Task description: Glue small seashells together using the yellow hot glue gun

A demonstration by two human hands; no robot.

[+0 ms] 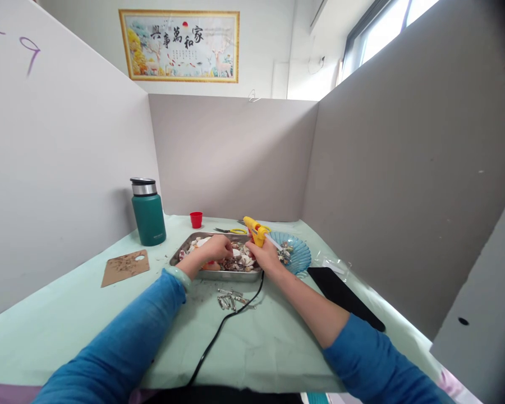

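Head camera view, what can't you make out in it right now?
All in the head view:
- Whether the left hand pinches anything: its own back hides the fingertips.
- The trigger of the yellow plastic glue gun: covered by the right hand.
- The thin black cord's near end: lost past the table's front edge.
- Lettering on the green bottle: too small.

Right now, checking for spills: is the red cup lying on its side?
No, the red cup stands upright, its open rim facing up, behind the metal tray.

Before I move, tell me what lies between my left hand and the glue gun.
Shells in the metal tray lie between your left hand and the glue gun, as the head view shows.
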